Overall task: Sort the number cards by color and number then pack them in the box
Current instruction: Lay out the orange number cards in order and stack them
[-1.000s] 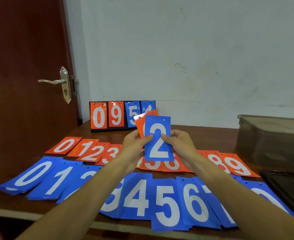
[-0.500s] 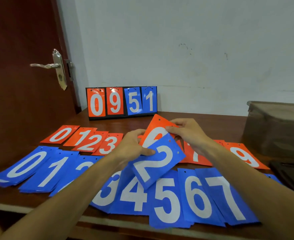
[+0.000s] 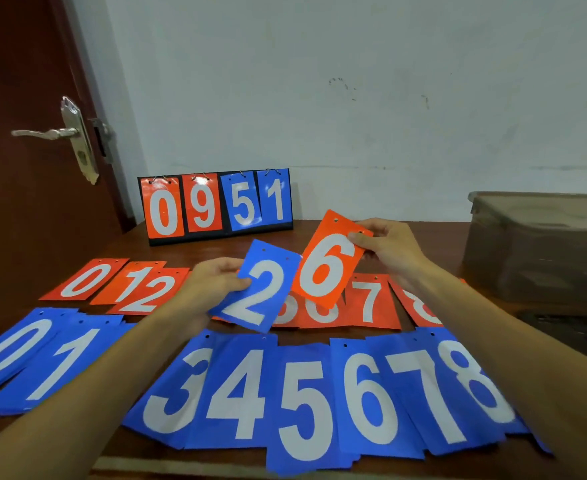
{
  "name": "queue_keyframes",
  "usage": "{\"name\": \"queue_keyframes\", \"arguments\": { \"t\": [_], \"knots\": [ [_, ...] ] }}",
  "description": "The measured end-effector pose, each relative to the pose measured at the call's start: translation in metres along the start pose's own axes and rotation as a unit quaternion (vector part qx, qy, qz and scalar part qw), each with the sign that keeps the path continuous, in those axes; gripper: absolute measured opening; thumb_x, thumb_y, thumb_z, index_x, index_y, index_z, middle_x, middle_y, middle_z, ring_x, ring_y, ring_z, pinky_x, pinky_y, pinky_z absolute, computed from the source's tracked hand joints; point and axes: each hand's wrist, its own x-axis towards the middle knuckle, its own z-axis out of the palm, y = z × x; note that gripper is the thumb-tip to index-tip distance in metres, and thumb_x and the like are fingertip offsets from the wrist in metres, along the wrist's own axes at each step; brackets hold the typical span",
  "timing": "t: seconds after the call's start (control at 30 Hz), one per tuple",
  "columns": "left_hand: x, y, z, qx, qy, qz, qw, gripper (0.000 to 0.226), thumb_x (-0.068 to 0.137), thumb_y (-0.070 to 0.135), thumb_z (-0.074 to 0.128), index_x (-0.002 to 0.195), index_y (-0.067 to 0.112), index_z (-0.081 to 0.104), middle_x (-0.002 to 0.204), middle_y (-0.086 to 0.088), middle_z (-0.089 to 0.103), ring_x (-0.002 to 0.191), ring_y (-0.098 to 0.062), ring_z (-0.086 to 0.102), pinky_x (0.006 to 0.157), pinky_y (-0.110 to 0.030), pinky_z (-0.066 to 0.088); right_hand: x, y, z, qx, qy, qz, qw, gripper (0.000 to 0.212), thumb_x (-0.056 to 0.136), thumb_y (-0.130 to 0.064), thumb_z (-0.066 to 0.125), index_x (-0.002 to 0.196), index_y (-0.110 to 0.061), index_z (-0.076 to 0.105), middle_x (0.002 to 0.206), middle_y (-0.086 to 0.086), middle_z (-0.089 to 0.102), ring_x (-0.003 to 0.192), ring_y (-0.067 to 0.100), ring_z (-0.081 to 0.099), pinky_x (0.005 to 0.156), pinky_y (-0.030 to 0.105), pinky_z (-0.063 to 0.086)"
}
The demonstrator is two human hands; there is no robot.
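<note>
box (image 3: 541,251): cut by right edge | middle orange cards (image 3: 319,317): digits half-covered

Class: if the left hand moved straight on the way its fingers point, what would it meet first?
Probably the orange card numbered 6 in the right hand: the left hand, pinching the blue card numbered 2, points rightwards at it. Depth is unclear.

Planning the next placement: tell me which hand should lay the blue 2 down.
Left. The left hand holds the blue 2 near the blue 1 and blue 3; the right hand holds the orange 6.
</note>
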Motion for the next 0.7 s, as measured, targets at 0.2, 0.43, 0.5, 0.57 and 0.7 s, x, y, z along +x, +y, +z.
{"name": "queue_keyframes", "arguments": {
  "t": [0.2,0.43,0.5,0.57,0.7],
  "knots": [
    [0.003,0.002,0.012,-0.1,0.117,0.015,0.988,0.032,0.089,0.018,0.064,0.119,0.015,0.053,0.098,-0.002,0.067,0.079,-0.018,0.069,0.061,-0.031,0.057,-0.006,-0.008,-0.011,-0.006,0.024,-0.003,1.0,0.011,0.081,-0.011,0.072,0.089,-0.014,0.065,0.08,0.004,0.07,0.071,0.014,0.066,0.058,0.018,0.052],
    [0.004,0.005,0.058,-0.103,0.019,0.048,0.993,0.032,0.089,0.021,0.064,0.118,0.018,0.051,0.096,0.001,0.07,0.076,-0.016,0.072,0.056,-0.028,0.059,-0.007,-0.006,0.005,-0.121,-0.016,-0.049,0.991,0.018,0.08,-0.019,0.074,0.094,-0.016,0.063,0.086,0.001,0.07,0.077,0.011,0.069,0.065,0.021,0.055],
    [0.006,0.004,0.063,-0.094,0.004,0.053,0.994,0.036,0.085,0.021,0.068,0.117,0.02,0.051,0.094,0.004,0.07,0.075,-0.014,0.072,0.054,-0.026,0.058,-0.003,-0.001,0.006,-0.146,-0.022,-0.053,0.988,0.019,0.08,-0.021,0.074,0.095,-0.019,0.063,0.088,0.001,0.07,0.08,0.012,0.07,0.072,0.026,0.057],
    [0.012,0.003,0.063,-0.072,0.005,0.049,0.996,0.039,0.082,0.02,0.071,0.115,0.023,0.051,0.095,0.006,0.068,0.076,-0.014,0.072,0.055,-0.027,0.058,0.004,0.005,0.005,-0.16,-0.027,-0.046,0.986,0.019,0.08,-0.022,0.074,0.095,-0.02,0.063,0.09,0.001,0.07,0.082,0.014,0.07,0.073,0.029,0.058],
    [0.027,-0.004,0.057,-0.07,0.039,0.038,0.996,0.034,0.083,0.016,0.071,0.11,0.023,0.051,0.088,0.01,0.066,0.072,-0.011,0.069,0.049,-0.024,0.055,0.019,0.018,-0.001,-0.16,-0.042,-0.008,0.986,0.016,0.08,-0.02,0.074,0.091,-0.022,0.063,0.091,0.004,0.071,0.083,0.017,0.07,0.072,0.03,0.058]
  ]
}}
